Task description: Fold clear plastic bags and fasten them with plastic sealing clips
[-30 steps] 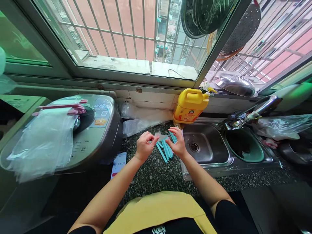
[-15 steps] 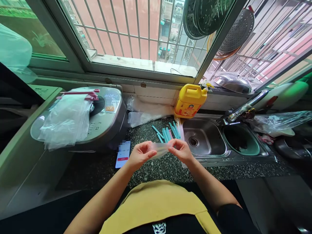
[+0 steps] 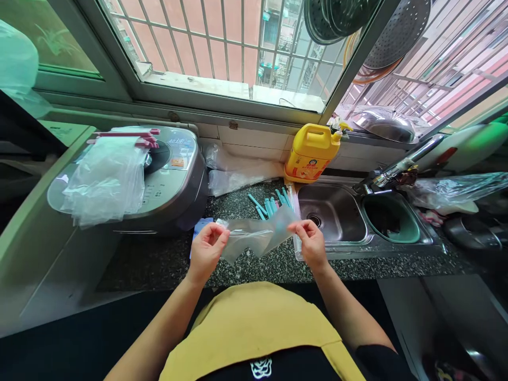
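Observation:
A clear plastic bag (image 3: 254, 235) is stretched between my two hands above the speckled counter. My left hand (image 3: 208, 247) pinches its left end between thumb and fingers. At the other end, my right hand (image 3: 310, 241) grips a corner in the same way. Just beyond the bag lie several teal sticks (image 3: 272, 205), possibly sealing clips, partly covered by the plastic. A phone (image 3: 201, 226) lies on the counter behind my left hand, mostly hidden by it.
Left, a grey rice cooker (image 3: 174, 185) carries a stack of clear bags (image 3: 109, 180) with pink strips. A yellow jug (image 3: 311, 153) stands behind the steel sink (image 3: 337, 211), where a green basin (image 3: 408, 227) sits. More clear plastic (image 3: 238, 177) lies by the wall.
My hands have moved apart, left hand leftward and right hand rightward. The bag, bunched small before, is now spread out between them. The view has tilted slightly downward.

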### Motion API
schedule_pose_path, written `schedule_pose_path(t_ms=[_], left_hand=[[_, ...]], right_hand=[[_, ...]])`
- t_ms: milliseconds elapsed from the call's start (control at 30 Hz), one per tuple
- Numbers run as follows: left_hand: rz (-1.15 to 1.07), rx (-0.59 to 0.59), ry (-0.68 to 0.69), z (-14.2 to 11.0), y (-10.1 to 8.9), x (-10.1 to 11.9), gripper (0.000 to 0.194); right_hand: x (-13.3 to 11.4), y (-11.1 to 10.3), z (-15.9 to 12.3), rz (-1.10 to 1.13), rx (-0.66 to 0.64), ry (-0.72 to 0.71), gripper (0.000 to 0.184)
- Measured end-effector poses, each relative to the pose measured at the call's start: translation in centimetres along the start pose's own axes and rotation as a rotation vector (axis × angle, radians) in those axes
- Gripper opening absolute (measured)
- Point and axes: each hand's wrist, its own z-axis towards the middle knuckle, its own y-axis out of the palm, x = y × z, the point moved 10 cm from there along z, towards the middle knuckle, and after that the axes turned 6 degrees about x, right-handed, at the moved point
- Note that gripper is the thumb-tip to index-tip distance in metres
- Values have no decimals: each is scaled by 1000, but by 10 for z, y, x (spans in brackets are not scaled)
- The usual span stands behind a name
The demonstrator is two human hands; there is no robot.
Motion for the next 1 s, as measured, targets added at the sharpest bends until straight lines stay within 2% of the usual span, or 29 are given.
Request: schedule_pose_path(t_ms=[133,267,333,433,500,700,800,933,1000], left_hand=[[-51,93,-63,-2,-11,-10,24],[-191,132,-125,-3,-21,-21,59],[-244,123,-202,-3,-23,-32,65],[-279,79,-347,-7,-23,-49,47],[-274,25,-413,-10,-20,-56,35],[-384,-100,-510,-22,-12,-56,37],[-362,-166,-448,-16,-15,-53,35],[-83,-174,-192,14,-24,-32,34],[44,-227,-35,28,-8,-9,45]], right_hand=[[-2,-11,7,4,101,-51,21],[-7,-24,16,17,205,-125,21],[-12,-32,20,29,270,-158,22],[-24,-38,22,-8,339,-217,25],[-30,-36,22,-49,338,-241,27],[-48,-26,15,-166,255,-271,31],[-68,-29,10,-186,256,-379,29],[-84,-24,11,-222,228,-456,22],[-87,-8,15,-257,130,-445,21]])
